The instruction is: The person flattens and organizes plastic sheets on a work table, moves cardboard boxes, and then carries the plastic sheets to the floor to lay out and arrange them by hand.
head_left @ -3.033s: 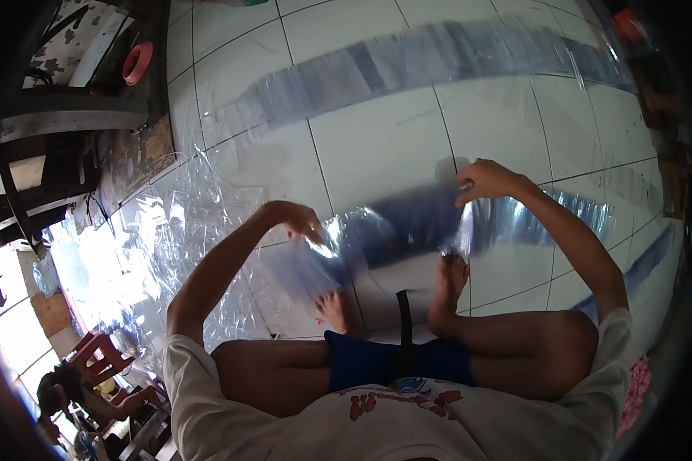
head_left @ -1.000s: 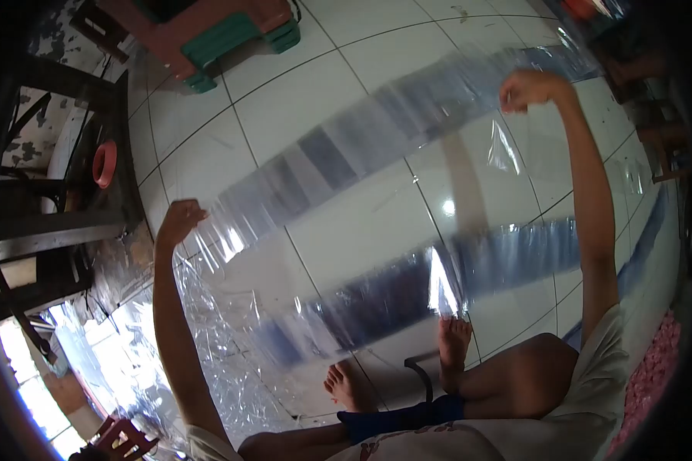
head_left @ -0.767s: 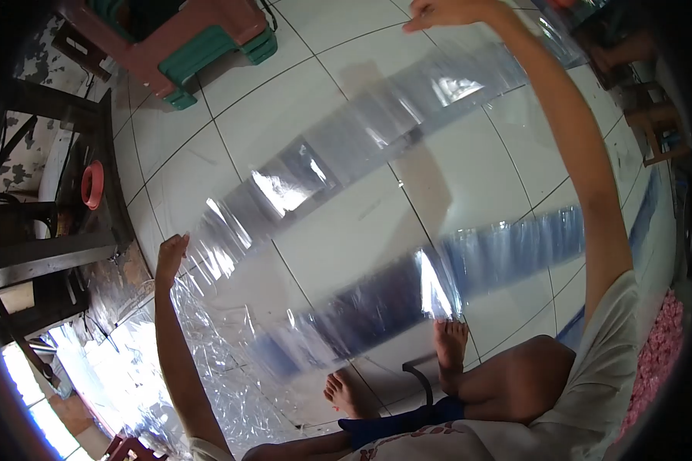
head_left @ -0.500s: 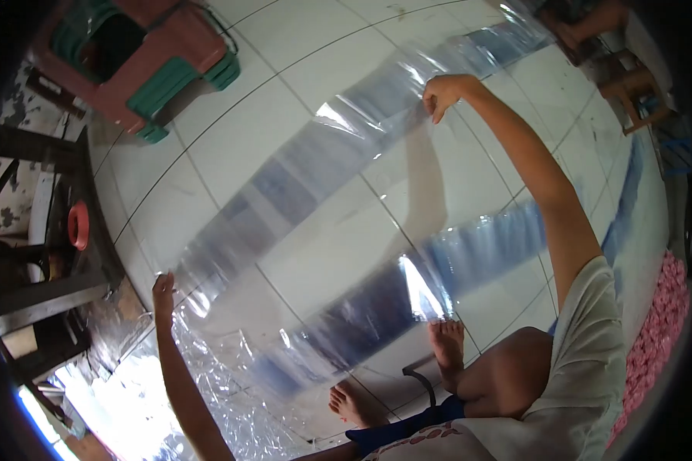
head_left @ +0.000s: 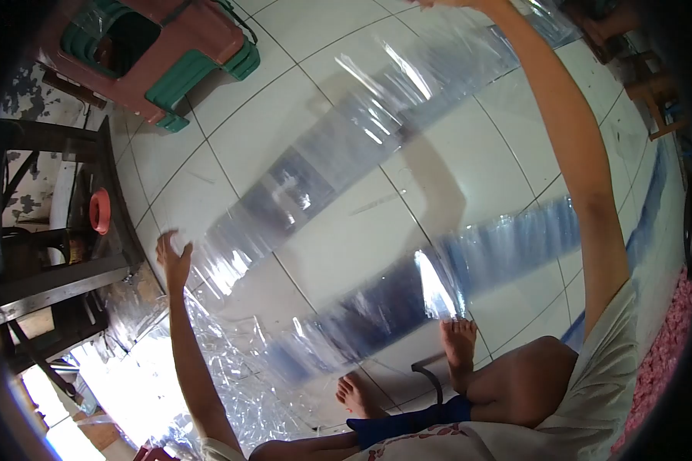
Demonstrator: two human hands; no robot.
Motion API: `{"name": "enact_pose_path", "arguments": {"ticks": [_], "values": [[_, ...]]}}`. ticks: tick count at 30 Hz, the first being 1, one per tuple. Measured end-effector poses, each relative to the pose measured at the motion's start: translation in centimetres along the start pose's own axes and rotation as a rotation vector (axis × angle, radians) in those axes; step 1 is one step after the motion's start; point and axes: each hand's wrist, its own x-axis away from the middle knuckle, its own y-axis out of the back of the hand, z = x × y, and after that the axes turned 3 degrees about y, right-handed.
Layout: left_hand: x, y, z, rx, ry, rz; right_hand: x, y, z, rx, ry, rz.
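Observation:
A long strip of clear plastic film (head_left: 288,188) stretches diagonally over the tiled floor, shiny and blurred in its upper part. Near the strip's lower left end, my left hand (head_left: 175,257) is raised with fingers apart and nothing visible in it. The top edge of the head view cuts off most of my right hand (head_left: 454,2); it is above the strip, and its grip is hidden. A second, bluish film strip (head_left: 377,311) lies nearer my feet, parallel to the first. Crumpled clear film (head_left: 231,361) is heaped at the lower left.
Stacked red and green plastic stools (head_left: 200,46) stand at the upper left. Along the left is a dark wooden frame (head_left: 61,284) with a red ring-shaped item (head_left: 100,212). A wooden stool (head_left: 657,96) and part of another person are at the upper right; pink knotted material (head_left: 669,353) is at the right.
My left hand has gone from closed at the strip's end to spread fingers. My right hand has moved up from the strip's edge to the top of the view. The upper strip has shifted.

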Motion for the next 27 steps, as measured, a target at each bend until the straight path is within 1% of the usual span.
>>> {"name": "enact_pose_path", "arguments": {"ticks": [1,2,3,4,5,7,8,10,11,12,13,16,17,18,19,20,21,22,23,24,25,26,27], "values": [[-1.7,0.7,-2.2,0.129,-0.110,-0.036,-0.1,-1.9,1.8,-0.069,0.068,0.029],[-2.7,2.0,-7.6,0.262,-0.207,-0.088,-0.4,-3.9,3.6,-0.134,0.137,0.064],[-3.5,4.3,-14.2,0.334,-0.305,-0.017,-1.6,-5.0,4.7,-0.038,0.164,0.283],[-4.2,5.5,-19.7,0.423,-0.424,0.025,-1.2,-7.4,6.8,-0.123,0.203,0.240],[-4.8,5.8,-24.6,0.558,-0.521,0.067,-1.2,-8.6,8.9,-0.131,0.196,0.257],[-6.1,4.6,-31.3,0.818,-0.543,0.220,-1.3,-10.0,11.7,-0.145,0.179,0.289],[-7.0,5.1,-32.7,0.875,-0.503,0.392,-1.9,-10.8,11.1,-0.241,0.227,0.232],[-8.3,7.2,-34.0,0.979,-0.408,0.731,-2.3,-9.9,8.5,-0.186,0.217,0.284],[-8.4,8.4,-33.1,1.049,-0.446,0.694,-2.3,-9.7,6.8,-0.162,0.210,0.324],[-8.7,9.8,-31.3,1.111,-0.485,0.653,-1.2,-10.3,4.5,-0.182,0.176,0.416],[-8.7,11.0,-29.2,1.169,-0.518,0.610,0.1,-11.4,2.1,-0.214,0.129,0.536],[-9.2,12.3,-22.5,1.400,-0.621,0.572,5.6,-17.1,-5.9,-0.362,-0.074,1.036],[-8.9,12.6,-20.5,1.419,-0.596,0.544,7.7,-18.7,-7.8,-0.387,-0.141,1.177],[-8.7,12.9,-18.7,1.439,-0.574,0.514,9.6,-19.6,-9.3,-0.401,-0.180,1.238],[-8.5,13.0,-16.8,1.460,-0.558,0.486,11.3,-19.0,-9.7,-0.319,-0.222,1.195],[-8.1,13.1,-15.2,1.531,-0.489,0.451,12.4,-17.2,-8.9,-0.259,-0.268,1.122],[-7.5,13.5,-13.2,1.481,-0.471,0.435,14.1,-15.7,-11.3,-0.479,-0.261,0.989],[-6.6,14.0,-11.8,1.434,-0.447,0.423,14.8,-13.3,-11.8,-0.469,-0.269,0.880],[-5.8,14.4,-10.8,1.389,-0.430,0.415,15.7,-10.7,-14.5,-0.496,-0.386,0.767],[-4.9,14.5,-10.1,1.336,-0.408,0.370,17.5,-8.1,-18.1,-0.537,-0.448,0.462],[-4.0,14.6,-9.0,1.362,-0.333,0.355,18.9,-5.3,-20.4,-0.483,-0.392,0.194],[-3.2,14.5,-7.0,1.384,-0.260,0.341,19.0,-1.0,-24.5,-0.408,-0.399,0.350],[-2.6,14.1,-4.9,1.406,-0.184,0.317,18.1,2.6,-25.1,-0.331,-0.404,0.504]]}}
